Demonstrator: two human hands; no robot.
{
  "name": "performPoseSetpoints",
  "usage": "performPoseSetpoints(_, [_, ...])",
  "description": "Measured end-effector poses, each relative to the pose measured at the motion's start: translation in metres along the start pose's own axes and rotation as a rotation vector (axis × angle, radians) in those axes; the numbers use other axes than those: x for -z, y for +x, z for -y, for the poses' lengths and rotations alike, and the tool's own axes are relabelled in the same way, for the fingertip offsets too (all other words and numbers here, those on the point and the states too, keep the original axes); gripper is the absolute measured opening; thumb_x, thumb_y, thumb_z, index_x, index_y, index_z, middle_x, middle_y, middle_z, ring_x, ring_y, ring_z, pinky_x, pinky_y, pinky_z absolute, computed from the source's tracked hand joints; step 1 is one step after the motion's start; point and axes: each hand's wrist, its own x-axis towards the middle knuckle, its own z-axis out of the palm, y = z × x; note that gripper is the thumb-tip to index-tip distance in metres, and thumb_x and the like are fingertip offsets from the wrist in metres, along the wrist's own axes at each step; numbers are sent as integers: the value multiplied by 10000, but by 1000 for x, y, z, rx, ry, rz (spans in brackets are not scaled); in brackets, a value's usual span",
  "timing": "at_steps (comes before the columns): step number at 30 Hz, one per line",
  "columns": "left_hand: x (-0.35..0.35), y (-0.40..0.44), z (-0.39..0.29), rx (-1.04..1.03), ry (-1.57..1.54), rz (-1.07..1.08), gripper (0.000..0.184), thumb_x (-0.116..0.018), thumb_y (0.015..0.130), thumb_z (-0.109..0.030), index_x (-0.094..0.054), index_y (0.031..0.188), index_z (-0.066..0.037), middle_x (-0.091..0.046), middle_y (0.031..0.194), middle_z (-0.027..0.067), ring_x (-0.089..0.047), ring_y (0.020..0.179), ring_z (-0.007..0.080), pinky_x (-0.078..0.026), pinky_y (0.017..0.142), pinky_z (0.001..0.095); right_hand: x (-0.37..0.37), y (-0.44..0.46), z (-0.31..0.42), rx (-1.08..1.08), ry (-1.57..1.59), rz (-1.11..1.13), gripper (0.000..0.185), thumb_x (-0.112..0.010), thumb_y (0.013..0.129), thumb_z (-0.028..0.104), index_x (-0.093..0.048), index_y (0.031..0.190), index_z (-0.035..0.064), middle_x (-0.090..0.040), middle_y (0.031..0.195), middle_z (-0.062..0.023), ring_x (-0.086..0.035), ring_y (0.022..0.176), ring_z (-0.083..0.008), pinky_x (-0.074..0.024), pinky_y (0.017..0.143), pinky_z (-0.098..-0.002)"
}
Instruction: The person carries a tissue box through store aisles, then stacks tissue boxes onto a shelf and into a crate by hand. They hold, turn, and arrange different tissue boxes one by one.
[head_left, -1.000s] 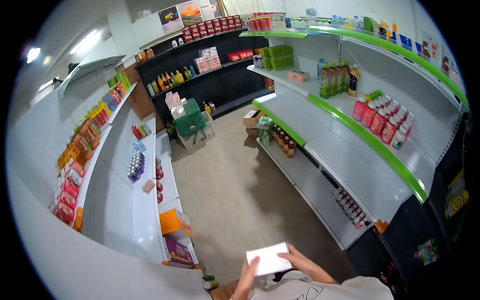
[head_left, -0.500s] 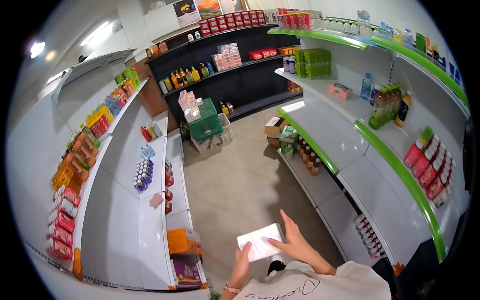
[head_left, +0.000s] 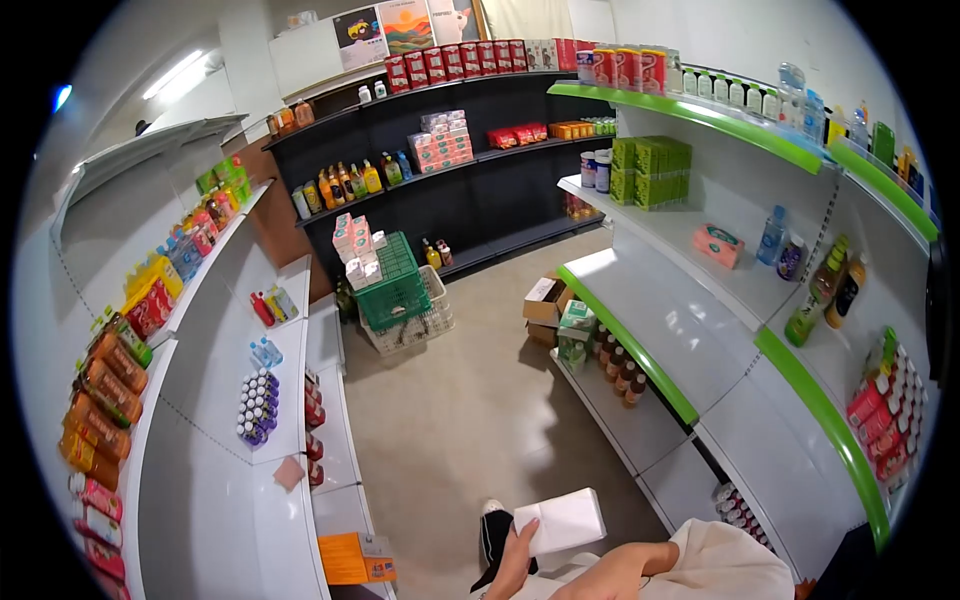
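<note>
In the head view, my left hand (head_left: 517, 560) grips a plain white rectangular pack (head_left: 565, 522) near the bottom middle, thumb on its upper face and fingers underneath. The pack is held out over the floor, beside my dark-trousered leg and shoe. My right hand (head_left: 603, 580) is low at the bottom edge, below the pack and apart from it. Its fingers are cut off by the frame, so their pose does not show.
White shelves with bottles and cans flank me left and right; the right ones have green edges (head_left: 640, 350). A green crate (head_left: 395, 290) on a white basket stands ahead, with pink-and-white packs on top. Cardboard boxes (head_left: 545, 305) sit by the right shelf, an orange box (head_left: 345, 558) at lower left.
My right hand has left the pack and dropped toward the bottom edge. The left hand keeps hold of the pack, which has shifted right and down in view. The camera view has moved.
</note>
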Motion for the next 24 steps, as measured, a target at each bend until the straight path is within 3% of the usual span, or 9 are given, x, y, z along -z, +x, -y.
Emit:
performPoseSetpoints(2, [12,42,-10,15,6,40,456,-599,901,-236,-438,1239,25,-581,1107,102,-566,968,164,-446,863,289,45,4,0,75,-186,-36,179,-648,885,236,-682,955,74,-641,1074,-106,-603,957,-256,-460,796,-367])
performPoseSetpoints(5, [26,103,-57,24,28,110,453,-605,901,-223,-431,1235,29,-586,1071,101,-562,963,165,-454,853,288,119,13,4,146,-368,23,366,-699,846,259,-604,1125,43,-574,1123,-138,-537,1027,-288,-415,895,-423])
performPoseSetpoints(6, [36,130,-71,-8,66,131,451,-601,904,-223,-427,1238,25,-572,1101,105,-555,982,169,-457,856,295,148,15,8,142,-427,-16,305,-655,872,252,-609,1098,53,-561,1137,-125,-512,1059,-293,-398,913,-415])
performPoseSetpoints(9, [16,117,-184,-374,715,154,423,-581,914,-240,-453,1250,-19,-565,1147,101,-546,1021,168,-446,881,314,235,11,12,154,-505,-216,181,-559,931,243,-629,964,79,-539,1137,-90,-473,1087,-282,-365,930,-403])
performPoseSetpoints(11, [26,163,-217,-284,565,178,439,-583,915,-242,-438,1254,-5,-550,1159,106,-540,1018,163,-447,878,307,287,9,2,201,-414,-383,190,-549,936,240,-639,885,80,-559,1064,-91,-497,980,-273,-364,909,-416])
performPoseSetpoints(15, [43,275,-254,-205,422,201,479,-590,916,-238,-400,1274,17,-545,1142,99,-532,1004,151,-441,880,290,333,14,-1,66,-365,-125,221,-577,926,272,-649,970,67,-596,1048,-74,-503,1038,-302,-364,921,-461])
performPoseSetpoints(19, [36,315,-277,-112,448,284,494,-609,904,-263,-415,1261,17,-575,1088,82,-535,994,149,-433,882,291,373,-16,-14,-58,-214,-482,300,-616,906,269,-596,1087,31,-600,1054,-74,-536,1002,-221,-399,910,-349])
performPoseSetpoints(22, [73,378,-238,-285,553,458,505,-609,900,-245,-404,1282,13,-558,1127,91,-530,1015,165,-430,894,302,428,-58,-37,-341,-225,-959,217,-604,916,202,-627,1064,45,-619,1063,-91,-557,1024,-203,-418,913,-338])
performPoseSetpoints(24, [88,440,-242,-325,664,487,513,-602,899,-234,-394,1301,6,-547,1156,98,-528,1036,180,-431,902,310,468,-86,-41,-608,-439,-1061,211,-580,928,179,-622,1086,44,-636,1042,-69,-568,1002,-139,-425,904,-284])
